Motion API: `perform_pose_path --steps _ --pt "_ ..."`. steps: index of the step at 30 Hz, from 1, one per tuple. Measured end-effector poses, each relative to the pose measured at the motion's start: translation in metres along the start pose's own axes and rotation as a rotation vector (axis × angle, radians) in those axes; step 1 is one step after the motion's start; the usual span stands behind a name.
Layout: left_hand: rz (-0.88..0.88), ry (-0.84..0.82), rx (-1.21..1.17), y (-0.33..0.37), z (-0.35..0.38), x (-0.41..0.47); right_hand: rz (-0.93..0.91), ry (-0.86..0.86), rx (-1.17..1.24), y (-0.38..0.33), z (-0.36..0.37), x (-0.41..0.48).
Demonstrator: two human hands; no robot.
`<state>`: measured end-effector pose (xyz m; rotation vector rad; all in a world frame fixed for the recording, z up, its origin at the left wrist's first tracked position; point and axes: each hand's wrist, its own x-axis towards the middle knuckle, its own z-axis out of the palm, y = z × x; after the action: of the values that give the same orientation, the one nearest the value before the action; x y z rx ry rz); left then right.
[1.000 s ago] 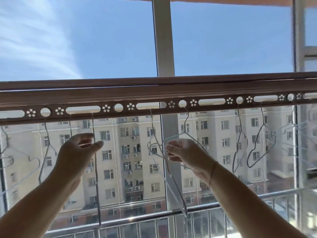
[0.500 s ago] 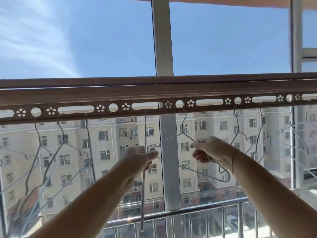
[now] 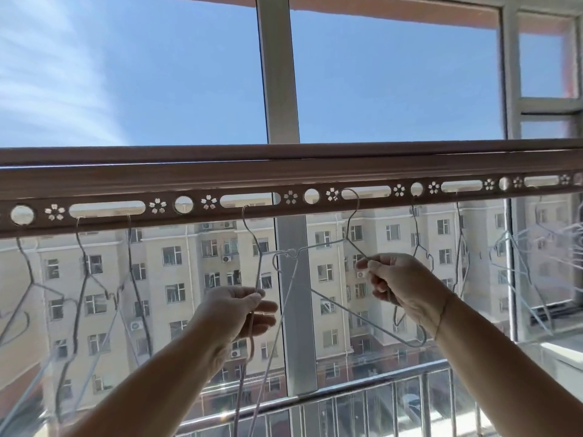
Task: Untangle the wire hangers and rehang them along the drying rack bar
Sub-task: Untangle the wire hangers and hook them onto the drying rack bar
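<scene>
The left hand point(image 3: 239, 313) pinches the neck of one wire hanger point(image 3: 259, 272) with closed fingers. Its hook sits in a slot near the middle of the drying rack bar point(image 3: 220, 181). The right hand point(image 3: 403, 285) grips a second hanger point(image 3: 347, 310), tilted, with its hook in the next slot. The hands seem to be pulling the two apart so they don't catch. More hangers point(image 3: 84, 263) hang toward the bar's left end. There is no writing to read.
</scene>
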<state>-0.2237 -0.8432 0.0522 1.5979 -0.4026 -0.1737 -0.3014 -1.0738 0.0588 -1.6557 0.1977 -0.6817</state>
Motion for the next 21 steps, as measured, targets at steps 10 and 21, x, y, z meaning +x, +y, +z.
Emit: perform_pose_path --steps 10,21 --pt "-0.009 -0.021 -0.041 0.002 0.010 0.005 0.042 0.037 0.017 -0.002 -0.023 0.003" --pt "-0.004 -0.003 -0.062 0.005 0.012 0.009 0.032 -0.006 -0.045 -0.009 -0.040 0.005"
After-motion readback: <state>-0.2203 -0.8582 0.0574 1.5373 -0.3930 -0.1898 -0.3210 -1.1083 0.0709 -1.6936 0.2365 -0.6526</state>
